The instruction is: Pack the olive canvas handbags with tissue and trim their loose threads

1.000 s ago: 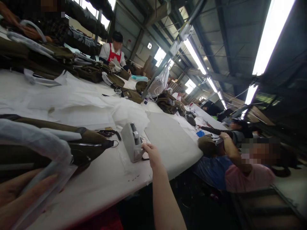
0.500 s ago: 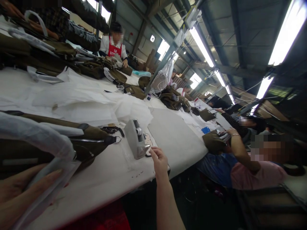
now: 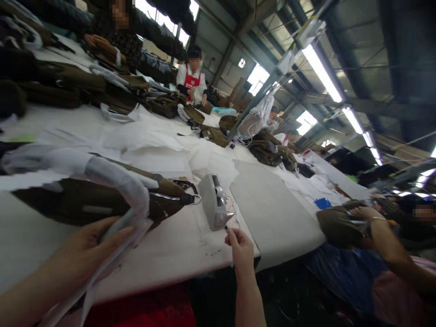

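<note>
My left hand (image 3: 91, 247) is closed around the handle (image 3: 119, 181) of an olive-green bag (image 3: 64, 200); the handle is wrapped in thin white paper, whose loose end hangs below my fingers. The bag lies on its side, with a zipper and a metal D-ring at its right end. To the right of it stands a grey tape dispenser (image 3: 213, 202). Just below the dispenser's front end, my right hand (image 3: 241, 243) is pinched with thumb and forefinger together; whatever is between them is too small to make out. A phone in a patterned case (image 3: 232, 213) lies behind the dispenser.
White paper sheets (image 3: 153, 145) are spread beyond the bag. A grey board (image 3: 272, 195) lies right of the dispenser. Olive bags (image 3: 98, 95) line the far side, where a person in a red apron (image 3: 192, 81) works. A co-worker's arm (image 3: 384, 231) reaches in at right.
The view has swung left, so everything sits further right in the picture. My right hand has drawn slightly down from the dispenser's front end, still pinched. My left hand keeps hold of the wrapped handle.
</note>
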`<state>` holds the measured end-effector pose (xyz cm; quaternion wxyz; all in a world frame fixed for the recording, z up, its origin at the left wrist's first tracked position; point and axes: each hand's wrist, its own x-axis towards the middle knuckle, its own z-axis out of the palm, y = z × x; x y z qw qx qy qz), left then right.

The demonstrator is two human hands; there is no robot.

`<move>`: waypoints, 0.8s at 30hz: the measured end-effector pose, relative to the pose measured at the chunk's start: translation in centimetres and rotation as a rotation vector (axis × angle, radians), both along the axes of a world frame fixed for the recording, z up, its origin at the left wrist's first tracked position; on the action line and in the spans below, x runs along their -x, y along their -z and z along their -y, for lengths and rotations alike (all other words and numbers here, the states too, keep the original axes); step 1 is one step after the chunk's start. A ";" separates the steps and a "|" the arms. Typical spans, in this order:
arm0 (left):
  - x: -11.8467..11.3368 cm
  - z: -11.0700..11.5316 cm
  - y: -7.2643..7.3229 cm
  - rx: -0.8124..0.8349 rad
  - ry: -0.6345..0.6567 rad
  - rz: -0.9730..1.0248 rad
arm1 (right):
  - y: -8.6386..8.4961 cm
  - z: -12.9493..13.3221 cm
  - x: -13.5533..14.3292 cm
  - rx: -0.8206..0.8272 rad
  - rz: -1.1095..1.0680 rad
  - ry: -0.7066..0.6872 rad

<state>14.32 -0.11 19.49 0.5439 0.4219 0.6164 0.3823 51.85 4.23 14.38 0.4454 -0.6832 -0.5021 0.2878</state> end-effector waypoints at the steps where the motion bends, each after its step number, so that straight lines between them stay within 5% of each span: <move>1: 0.0 0.0 -0.2 0.000 0.026 0.015 | -0.5 0.5 1.2 -0.015 0.000 -0.045; 9: -0.7 0.2 -1.3 -0.049 0.048 0.069 | -7.8 3.1 14.7 -0.074 -0.220 -0.558; 13: -0.5 0.0 -0.9 -0.112 0.051 0.035 | -9.4 2.6 19.2 -0.018 -0.305 -0.772; 24: -0.9 0.3 -0.8 -0.043 -0.009 0.418 | -7.7 1.7 21.1 0.066 0.043 -0.594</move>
